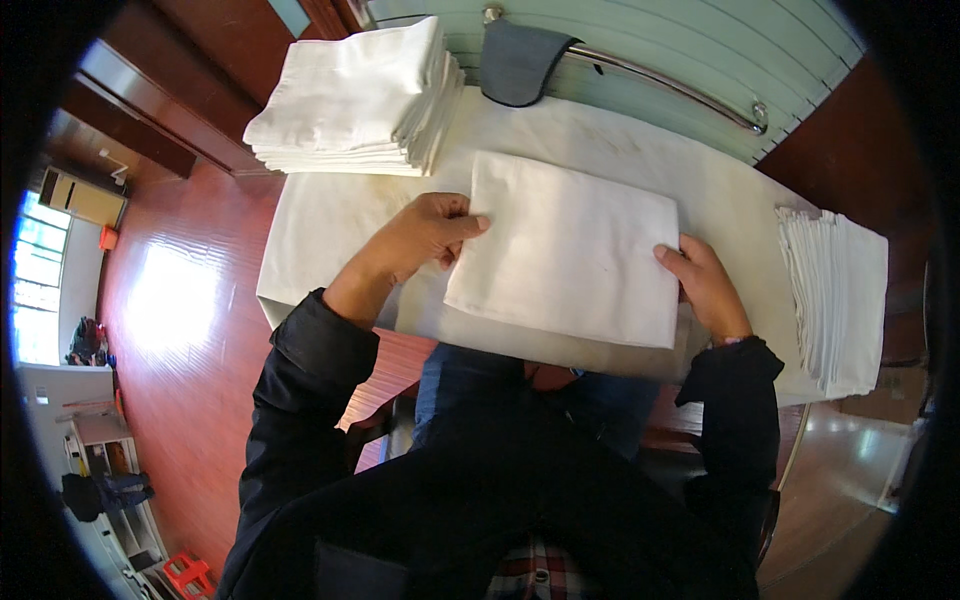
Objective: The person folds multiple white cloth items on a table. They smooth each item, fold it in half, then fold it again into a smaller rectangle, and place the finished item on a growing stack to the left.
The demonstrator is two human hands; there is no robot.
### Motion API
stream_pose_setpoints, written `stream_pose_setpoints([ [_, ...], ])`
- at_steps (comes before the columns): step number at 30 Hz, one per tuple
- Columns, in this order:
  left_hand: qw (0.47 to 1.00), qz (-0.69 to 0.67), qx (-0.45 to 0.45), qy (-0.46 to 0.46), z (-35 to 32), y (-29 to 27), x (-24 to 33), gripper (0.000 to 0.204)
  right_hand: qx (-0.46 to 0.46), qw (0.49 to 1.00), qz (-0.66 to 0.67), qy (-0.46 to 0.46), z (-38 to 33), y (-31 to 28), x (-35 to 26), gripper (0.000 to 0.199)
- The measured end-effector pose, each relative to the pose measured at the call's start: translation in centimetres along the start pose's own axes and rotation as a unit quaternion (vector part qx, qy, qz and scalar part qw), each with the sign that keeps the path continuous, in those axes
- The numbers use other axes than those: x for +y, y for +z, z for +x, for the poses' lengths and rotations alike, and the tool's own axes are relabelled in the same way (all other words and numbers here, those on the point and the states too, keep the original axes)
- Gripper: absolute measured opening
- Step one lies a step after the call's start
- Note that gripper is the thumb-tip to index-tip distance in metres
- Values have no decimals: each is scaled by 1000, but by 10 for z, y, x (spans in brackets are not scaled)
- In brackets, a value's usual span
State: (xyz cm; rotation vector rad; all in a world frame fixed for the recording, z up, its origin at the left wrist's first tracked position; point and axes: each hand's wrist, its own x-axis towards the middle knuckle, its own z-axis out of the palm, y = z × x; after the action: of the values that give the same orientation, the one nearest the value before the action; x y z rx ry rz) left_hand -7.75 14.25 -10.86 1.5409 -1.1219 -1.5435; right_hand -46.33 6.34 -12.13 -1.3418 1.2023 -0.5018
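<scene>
A folded white cloth (565,255) is held up between my two hands, just over the near edge of the table. My left hand (430,240) pinches its left edge, thumb on top. On the opposite edge, my right hand (705,285) grips with the thumb on the upper face and the fingers hidden beneath. The cloth looks flat and rectangular, tilted slightly down to the right.
Stacks of folded white cloths stand at the table's far left (350,100) and right end (835,300). A pale cover (330,230) drapes the table. Behind it, a dark grey cloth (525,62) hangs on a metal rail (665,85). A red stool (188,575) stands lower left.
</scene>
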Motion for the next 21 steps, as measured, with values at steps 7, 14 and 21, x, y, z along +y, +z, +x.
stream_pose_setpoints([
  [7, 984, 100, 37, 144, -31, -15, 33, 17, 45, 986, -13, -158, -21, 12, -53, 32],
  [14, 931, 178, 217, 235, -58, -123, 107, 22, 49, 957, 15, -287, 4, 70, -159, 47],
  [21, 874, 143, 428, 180, -42, -236, 123, 24, -66, 951, 8, -301, 103, 169, -227, 40],
])
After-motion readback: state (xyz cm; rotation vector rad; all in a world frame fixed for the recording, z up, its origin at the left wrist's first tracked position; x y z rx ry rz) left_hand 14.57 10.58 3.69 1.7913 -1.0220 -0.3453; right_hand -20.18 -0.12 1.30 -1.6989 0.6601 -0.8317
